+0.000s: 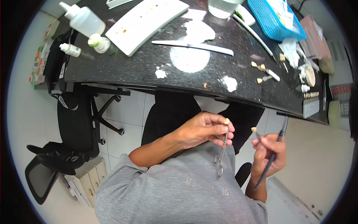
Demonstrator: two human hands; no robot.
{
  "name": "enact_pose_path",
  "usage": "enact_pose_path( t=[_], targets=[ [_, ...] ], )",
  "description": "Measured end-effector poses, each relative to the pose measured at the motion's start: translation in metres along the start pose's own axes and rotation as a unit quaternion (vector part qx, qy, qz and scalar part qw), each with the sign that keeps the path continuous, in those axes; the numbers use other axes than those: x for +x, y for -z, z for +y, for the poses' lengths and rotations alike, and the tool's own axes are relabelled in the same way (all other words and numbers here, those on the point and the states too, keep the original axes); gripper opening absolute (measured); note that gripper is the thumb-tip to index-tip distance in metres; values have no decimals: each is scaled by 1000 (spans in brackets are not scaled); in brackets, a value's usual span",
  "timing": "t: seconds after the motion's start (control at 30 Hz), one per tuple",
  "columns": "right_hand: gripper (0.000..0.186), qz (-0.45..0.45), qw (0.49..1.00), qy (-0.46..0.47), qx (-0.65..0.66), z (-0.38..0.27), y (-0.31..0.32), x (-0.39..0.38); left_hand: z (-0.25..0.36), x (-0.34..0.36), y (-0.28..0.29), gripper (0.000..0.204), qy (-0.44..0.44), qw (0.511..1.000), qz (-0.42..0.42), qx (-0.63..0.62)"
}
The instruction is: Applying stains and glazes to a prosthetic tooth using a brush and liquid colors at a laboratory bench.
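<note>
Above my lap, my left hand [203, 130] is closed around metal locking forceps [223, 153], whose ring handles hang down toward the grey shirt. At their upper end sits a small cream tooth crown [226, 121], beside my thumb and index finger. To the right, my right hand [269, 154] grips a slim dark-handled tool [272, 160], its thin tip pointing up. The same fingers pinch a short stem bearing another cream tooth crown [254, 129]. The two hands are apart, below the bench's front edge. What the tool's thin tip is made of cannot be made out.
On the black speckled bench [134, 71] lie a white palette [145, 22], a white knife-like tool [192, 47], white powder heaps [229, 83] and several crowns on stems [263, 67]. Bottles [86, 23] stand left, a blue basket [274, 22] right. A black chair [76, 123] stands left.
</note>
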State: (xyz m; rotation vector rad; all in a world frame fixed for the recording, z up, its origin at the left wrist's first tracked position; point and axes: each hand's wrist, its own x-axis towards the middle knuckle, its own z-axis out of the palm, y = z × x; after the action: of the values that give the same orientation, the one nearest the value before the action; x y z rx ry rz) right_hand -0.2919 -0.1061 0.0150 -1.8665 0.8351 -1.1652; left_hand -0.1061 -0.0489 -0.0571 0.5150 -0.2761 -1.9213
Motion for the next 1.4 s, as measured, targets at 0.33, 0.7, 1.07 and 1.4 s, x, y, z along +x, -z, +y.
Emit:
enact_pose_path(
  t=[0.33, 0.7, 1.07, 1.4],
  targets=[
    [7, -137, 956, 119, -233, -26, -77, 155, 52, -67, 11, 10, -242, 965, 90, 42],
    [56, -224, 960, 150, -80, -50, -127, 175, 88, -115, 31, 14, -399, 893, 194, 69],
    [15, -374, 924, 30, 65, -45, -222, 229, 87, -128, 40, 13, -420, 888, 186, 7],
    [7, -412, 896, 161, -40, -41, -224, 225, 94, -127, 41, 17, -420, 896, 139, -35]
  ],
)
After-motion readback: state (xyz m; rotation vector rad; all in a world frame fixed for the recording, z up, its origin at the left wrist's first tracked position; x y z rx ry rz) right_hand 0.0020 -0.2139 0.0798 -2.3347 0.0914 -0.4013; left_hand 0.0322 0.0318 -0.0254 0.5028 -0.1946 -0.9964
